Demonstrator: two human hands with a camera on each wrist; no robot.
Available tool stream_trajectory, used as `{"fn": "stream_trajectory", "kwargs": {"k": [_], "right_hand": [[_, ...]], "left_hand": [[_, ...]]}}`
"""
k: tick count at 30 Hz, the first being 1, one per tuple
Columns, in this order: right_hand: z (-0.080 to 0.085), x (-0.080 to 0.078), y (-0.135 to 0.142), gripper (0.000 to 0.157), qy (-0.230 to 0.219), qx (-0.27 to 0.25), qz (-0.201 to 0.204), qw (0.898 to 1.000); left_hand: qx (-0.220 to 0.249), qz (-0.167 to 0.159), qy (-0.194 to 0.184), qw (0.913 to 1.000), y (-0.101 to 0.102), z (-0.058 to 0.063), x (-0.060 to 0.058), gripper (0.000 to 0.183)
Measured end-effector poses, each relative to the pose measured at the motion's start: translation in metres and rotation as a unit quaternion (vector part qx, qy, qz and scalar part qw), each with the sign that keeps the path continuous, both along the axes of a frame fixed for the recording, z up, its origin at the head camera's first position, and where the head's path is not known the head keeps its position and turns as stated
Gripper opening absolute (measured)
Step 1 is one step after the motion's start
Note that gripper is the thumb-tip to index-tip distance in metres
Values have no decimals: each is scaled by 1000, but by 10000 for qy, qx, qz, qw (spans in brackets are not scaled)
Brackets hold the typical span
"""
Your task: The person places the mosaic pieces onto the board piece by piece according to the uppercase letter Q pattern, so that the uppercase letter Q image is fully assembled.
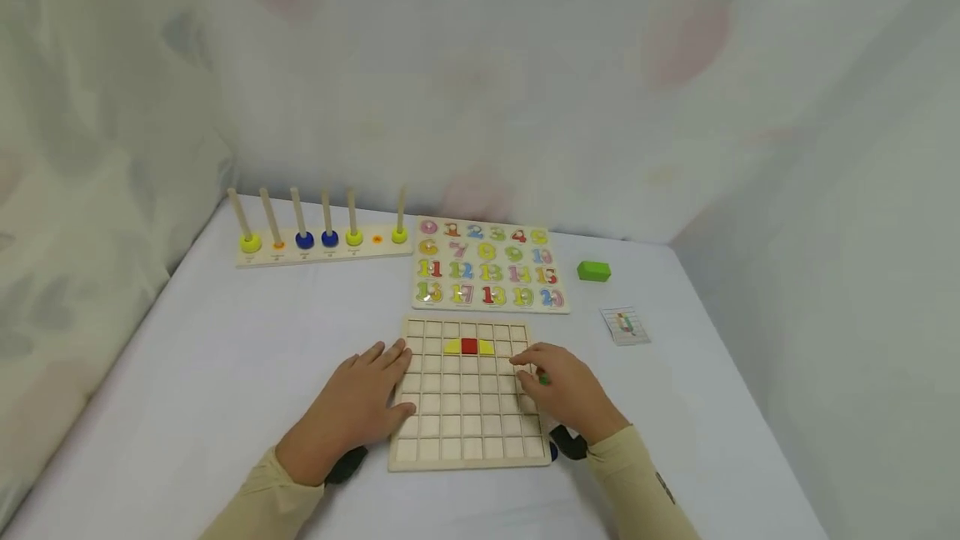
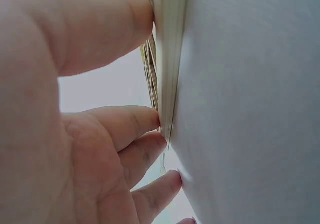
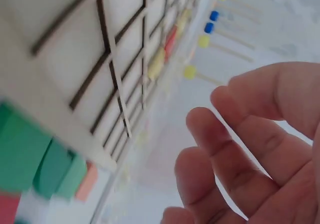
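A wooden grid board [image 1: 471,465] lies flat on the table between my hands. Near its top sit a red square tile [image 1: 469,346] and a yellow piece on each side of it, the left one [image 1: 453,347] and the right one [image 1: 487,347]. My left hand [image 1: 358,401] rests along the board's left edge, thumb and fingertips touching it. Over the right edge hovers my right hand [image 1: 562,382], thumb and index finger apart and nothing visible between them. Beneath it, green blocks [image 3: 20,149] stand beside the board, mostly hidden by the hand in the head view.
Behind the board lies a number puzzle [image 1: 491,265]. A peg stand [image 1: 322,250] with yellow and blue rings is at the back left. To the right are a green block [image 1: 594,272] and a small picture card [image 1: 625,326]. Curtains enclose the table.
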State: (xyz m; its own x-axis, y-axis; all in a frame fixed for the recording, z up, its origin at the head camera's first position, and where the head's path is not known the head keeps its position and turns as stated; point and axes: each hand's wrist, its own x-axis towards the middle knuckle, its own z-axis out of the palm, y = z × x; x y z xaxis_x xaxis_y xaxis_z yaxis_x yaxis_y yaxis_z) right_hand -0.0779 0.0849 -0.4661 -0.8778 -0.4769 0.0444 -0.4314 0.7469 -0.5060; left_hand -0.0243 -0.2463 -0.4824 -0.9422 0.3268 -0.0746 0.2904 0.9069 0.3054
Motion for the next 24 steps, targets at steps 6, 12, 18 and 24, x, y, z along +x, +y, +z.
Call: {"fn": "stream_trajectory", "kwargs": {"k": [6, 12, 18, 24], "right_hand": [[9, 31, 35, 24, -316, -626, -130, 9975], [7, 37, 46, 21, -572, -1092, 120, 9923], [-4, 12, 41, 21, -882, -1430, 341, 9852], [-4, -12, 48, 23, -1172, -2225, -200, 9677]], "left_hand": [[19, -83, 42, 10000, -2, -8, 1, 83], [96, -29, 90, 9999, -9, -9, 0, 82], [83, -3, 96, 9999, -14, -12, 0, 82], [255, -102, -6, 9996, -2, -4, 1, 82]]}}
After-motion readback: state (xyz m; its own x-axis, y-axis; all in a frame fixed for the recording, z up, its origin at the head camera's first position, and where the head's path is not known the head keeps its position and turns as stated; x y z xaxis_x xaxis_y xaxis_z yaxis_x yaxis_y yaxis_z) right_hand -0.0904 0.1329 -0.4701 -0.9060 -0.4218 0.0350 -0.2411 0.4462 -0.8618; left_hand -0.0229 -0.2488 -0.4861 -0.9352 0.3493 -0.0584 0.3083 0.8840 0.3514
